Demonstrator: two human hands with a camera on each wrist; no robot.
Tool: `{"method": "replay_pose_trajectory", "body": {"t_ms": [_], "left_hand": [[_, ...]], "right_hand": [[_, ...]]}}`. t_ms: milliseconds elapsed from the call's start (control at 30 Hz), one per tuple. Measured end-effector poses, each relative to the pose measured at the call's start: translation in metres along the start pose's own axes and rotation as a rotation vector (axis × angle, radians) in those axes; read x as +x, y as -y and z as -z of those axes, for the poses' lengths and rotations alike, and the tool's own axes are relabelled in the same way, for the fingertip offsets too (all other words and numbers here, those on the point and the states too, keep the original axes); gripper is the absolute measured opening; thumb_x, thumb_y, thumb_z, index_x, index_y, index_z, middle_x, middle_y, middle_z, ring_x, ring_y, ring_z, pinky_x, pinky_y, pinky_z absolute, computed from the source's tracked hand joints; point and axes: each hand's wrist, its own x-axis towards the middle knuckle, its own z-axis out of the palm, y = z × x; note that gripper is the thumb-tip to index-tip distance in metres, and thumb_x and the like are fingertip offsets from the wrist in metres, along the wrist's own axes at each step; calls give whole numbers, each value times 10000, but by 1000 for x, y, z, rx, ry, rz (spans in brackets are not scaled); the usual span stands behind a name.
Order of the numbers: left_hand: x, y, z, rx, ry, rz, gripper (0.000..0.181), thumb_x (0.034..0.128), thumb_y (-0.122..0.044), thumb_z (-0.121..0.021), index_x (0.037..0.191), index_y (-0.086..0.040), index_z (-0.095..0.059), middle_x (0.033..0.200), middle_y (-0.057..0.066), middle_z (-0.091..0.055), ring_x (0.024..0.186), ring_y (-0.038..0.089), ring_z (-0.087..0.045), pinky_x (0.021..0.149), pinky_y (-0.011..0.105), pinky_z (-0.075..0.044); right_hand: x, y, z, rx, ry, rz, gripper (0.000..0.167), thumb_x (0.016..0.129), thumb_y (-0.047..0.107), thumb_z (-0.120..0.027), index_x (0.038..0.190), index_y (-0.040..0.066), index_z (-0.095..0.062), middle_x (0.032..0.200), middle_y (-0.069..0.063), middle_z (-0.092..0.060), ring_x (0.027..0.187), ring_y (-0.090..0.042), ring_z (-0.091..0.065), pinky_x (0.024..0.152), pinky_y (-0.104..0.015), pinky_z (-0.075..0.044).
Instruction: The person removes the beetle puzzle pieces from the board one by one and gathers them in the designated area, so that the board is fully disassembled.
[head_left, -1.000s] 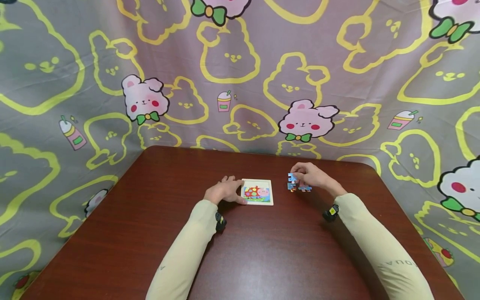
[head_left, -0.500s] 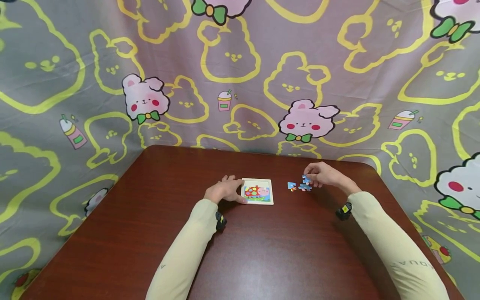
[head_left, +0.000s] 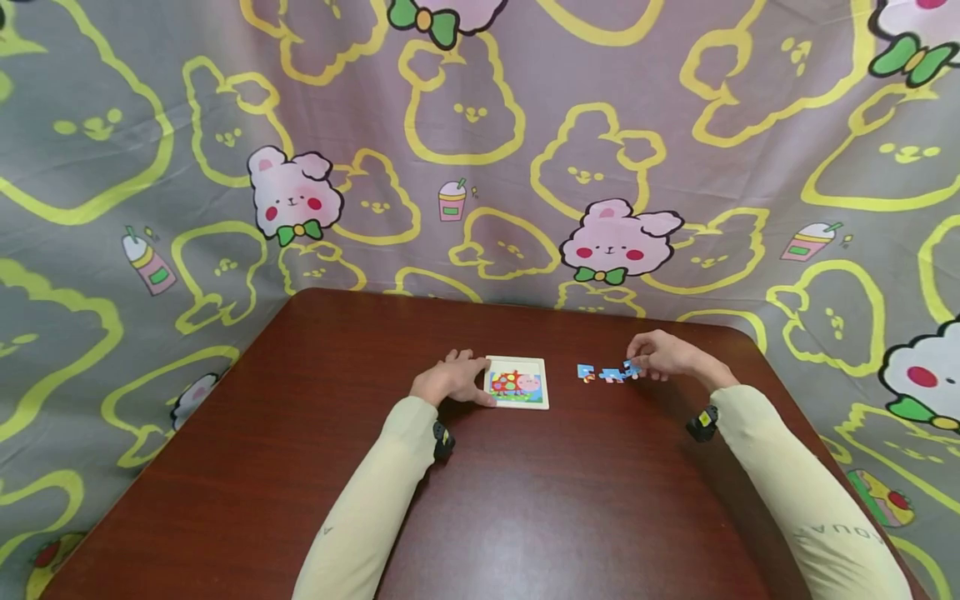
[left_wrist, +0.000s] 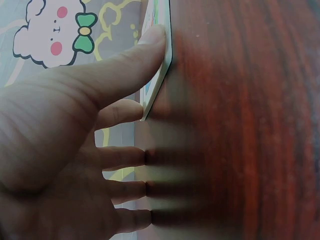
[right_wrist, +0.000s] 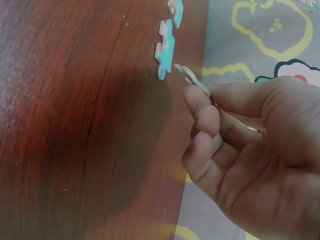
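Note:
A small pale-framed jigsaw tray (head_left: 528,406) lies flat in the head view, with a red spotted creature with a pink face assembled inside and a white strip along its top. My left hand (head_left: 450,380) rests at its left side. In the left wrist view the thumb (left_wrist: 135,62) touches the frame's edge; the other fingers stretch out over the table. My right hand (head_left: 663,354) pinches a blue jigsaw piece (head_left: 632,368) between thumb and fingertips, seen edge-on in the right wrist view. Just left of it lie a blue piece (head_left: 612,375) and another with orange (head_left: 586,372).
The dark red-brown table (head_left: 525,500) reaches back to a patterned cloth (head_left: 510,100) of cartoon rabbits that hangs behind and at both sides. Bare wood separates the tray from the loose pieces. A black wrist camera (head_left: 702,423) sits on the right sleeve.
My right hand has moved to the right with its jigsaw piece, past the loose pieces, and sits a little lower in view. The left hand and tray stay in place.

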Motion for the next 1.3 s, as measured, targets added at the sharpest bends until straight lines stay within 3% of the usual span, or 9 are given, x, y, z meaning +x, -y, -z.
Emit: {"method": "replay_pose_trajectory", "body": {"t_ms": [300, 533, 767, 1033, 1300], "left_hand": [[-2, -1, 0, -7, 1, -2, 810, 864, -513, -705, 1531, -211, -358, 1613, 146, -224, 1508, 384, -144, 1196, 563, -214], [-3, 0, 0, -23, 10, -10, 822, 866, -508, -704, 1541, -214, -339, 1623, 150, -197, 1518, 388, -107, 1208, 566, -180], [-5, 4, 1, -22, 3, 5, 832, 863, -527, -698, 1546, -231, -327, 1630, 132, -187, 1520, 377, -105, 1208, 556, -189], [-5, 4, 1, 0, 19, -2, 833, 870, -527, -689, 1551, -227, -315, 1630, 140, -182, 1522, 373, -101, 1209, 554, -187], [-5, 5, -2, 5, 26, -10, 847, 872, -550, -673, 1560, -235, -292, 1640, 142, -157, 1526, 376, -83, 1205, 563, -193]], "right_hand": [[-5, -13, -6, -31, 22, -44, 124, 989, 66, -535, 1072, -21, -568, 719, -83, -615, 538, -161, -527, 497, -306, -473], [-7, -18, -11, -61, 2, -66, 224, 979, 132, -590, 1108, -33, -511, 697, -80, -609, 539, -161, -550, 498, -308, -502], [-7, -7, -15, -177, -33, -71, 364, 985, 198, -596, 1202, -49, -442, 671, -82, -605, 520, -181, -559, 492, -316, -510], [-3, 8, -20, -224, -33, -101, 340, 965, 188, -626, 1193, -20, -483, 703, -64, -562, 515, -172, -525, 470, -290, -475], [10, 39, -26, -201, -91, 24, 172, 967, 172, -614, 1069, 36, -587, 755, -123, -628, 522, -181, -528, 478, -289, -432]]}}
